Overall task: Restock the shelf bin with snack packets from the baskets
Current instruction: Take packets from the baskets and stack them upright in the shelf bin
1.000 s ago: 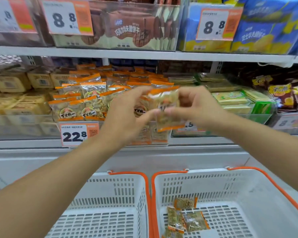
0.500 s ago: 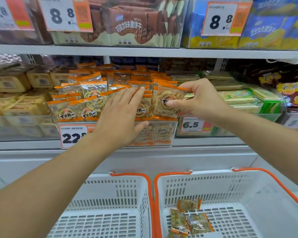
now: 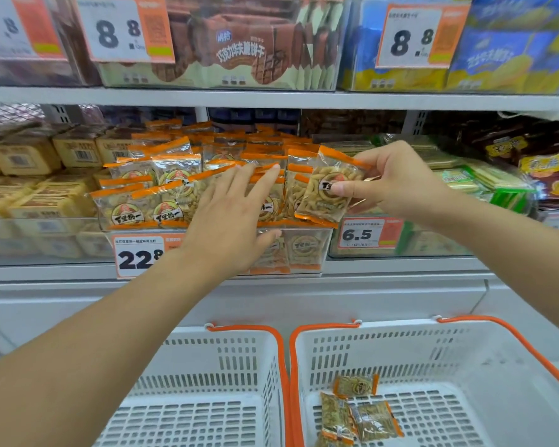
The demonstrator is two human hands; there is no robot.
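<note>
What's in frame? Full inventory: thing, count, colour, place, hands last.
held packet: one, clear with orange edges, at bin's right front
shelf bin: one, clear, middle shelf, stacked with many matching packets
left basket: one, white with orange rim, bottom; no packets visible
right basket: one, white with orange rim, bottom right
loose packets: three or four, orange-edged, in right basket
price tags: several, white and orange, shelf fronts
left hand: flat on the bin's packets
right hand: pinches held packet
</note>
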